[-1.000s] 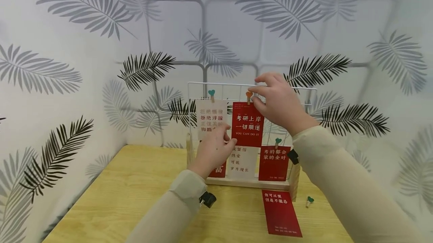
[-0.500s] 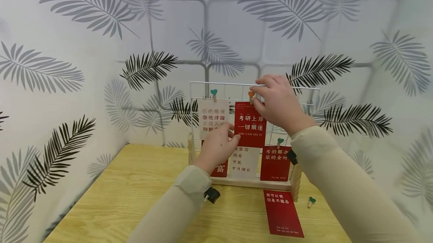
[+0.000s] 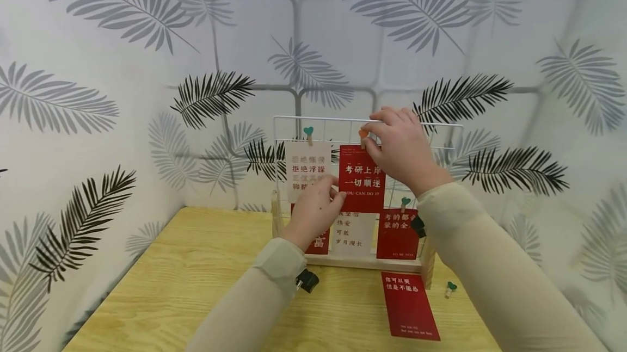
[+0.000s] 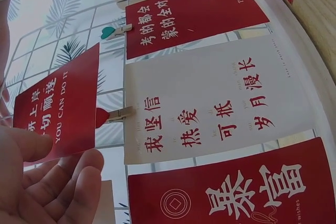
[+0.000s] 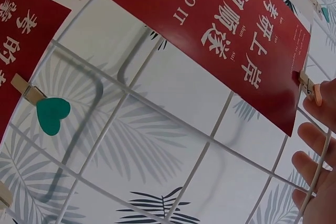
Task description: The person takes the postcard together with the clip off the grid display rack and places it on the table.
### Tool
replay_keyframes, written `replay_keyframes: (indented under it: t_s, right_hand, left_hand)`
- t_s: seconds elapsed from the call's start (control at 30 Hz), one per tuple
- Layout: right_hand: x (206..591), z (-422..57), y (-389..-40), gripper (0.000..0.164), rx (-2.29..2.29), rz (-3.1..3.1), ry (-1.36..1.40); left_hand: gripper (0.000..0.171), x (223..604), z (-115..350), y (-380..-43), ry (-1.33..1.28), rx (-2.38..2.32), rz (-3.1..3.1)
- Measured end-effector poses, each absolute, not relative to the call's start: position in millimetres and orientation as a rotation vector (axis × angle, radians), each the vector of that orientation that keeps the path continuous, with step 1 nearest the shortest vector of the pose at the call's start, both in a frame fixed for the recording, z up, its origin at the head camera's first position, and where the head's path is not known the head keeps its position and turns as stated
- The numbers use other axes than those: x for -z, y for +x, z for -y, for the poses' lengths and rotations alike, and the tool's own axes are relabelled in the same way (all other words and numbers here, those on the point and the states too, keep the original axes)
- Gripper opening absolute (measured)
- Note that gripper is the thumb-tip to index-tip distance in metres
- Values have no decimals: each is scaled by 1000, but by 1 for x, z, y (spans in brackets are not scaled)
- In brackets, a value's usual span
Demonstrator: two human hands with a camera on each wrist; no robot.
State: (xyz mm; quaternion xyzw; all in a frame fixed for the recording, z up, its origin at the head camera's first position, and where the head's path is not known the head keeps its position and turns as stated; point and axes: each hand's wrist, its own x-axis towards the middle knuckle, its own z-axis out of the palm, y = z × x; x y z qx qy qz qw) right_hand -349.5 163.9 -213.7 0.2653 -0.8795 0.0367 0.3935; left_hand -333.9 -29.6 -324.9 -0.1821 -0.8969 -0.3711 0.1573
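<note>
A red card with white lettering [image 3: 362,180] hangs on a white wire grid rack [image 3: 333,118], held at its top by a wooden clothespin with an orange heart [image 3: 363,134]. My right hand [image 3: 404,148] pinches that clothespin between thumb and index finger; its other fingers reach behind the grid's top wire in the right wrist view. Lower down, my left hand [image 3: 313,210] pinches the card's bottom left corner, thumb in front and fingers behind. Just beneath, a white card [image 4: 205,106] hangs from a red-heart clothespin [image 4: 113,116].
Other cards hang around it: a white one [image 3: 308,153] upper left, a red one [image 3: 315,251] lower left, another red one [image 3: 397,238] lower right. The rack's wooden base [image 3: 343,261] stands on the table [image 3: 196,281]. A loose red card [image 3: 411,308] and green-heart clothespin [image 3: 450,289] lie in front.
My right thumb and index finger cover a bit more of the orange-heart clothespin. My left hand has risen very slightly at the card's corner. The head view has shifted a little.
</note>
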Motion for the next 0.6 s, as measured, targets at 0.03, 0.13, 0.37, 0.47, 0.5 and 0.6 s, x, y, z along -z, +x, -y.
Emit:
replay_keyframes:
  t_s: [0.03, 0.13, 0.37, 0.47, 0.5, 0.6]
  right_hand:
    - [214, -164, -349, 22, -96, 2228, 673]
    - [214, -163, -350, 20, -108, 2201, 677]
    - [214, -159, -349, 15, -162, 2158, 684]
    - [214, -159, -348, 14, -173, 2174, 665]
    - [214, -159, -348, 14, -177, 2181, 659]
    - [214, -159, -348, 13, -185, 2192, 642]
  left_hand:
    - [31, 325, 30, -334, -520, 1063, 2559]
    - [29, 326, 30, -336, -527, 1053, 2534]
    - [25, 326, 31, -338, -507, 1073, 2502]
    - [23, 328, 30, -338, -511, 1087, 2491]
    - [23, 328, 30, -338, -516, 1093, 2488]
    - [20, 329, 30, -338, -525, 1093, 2475]
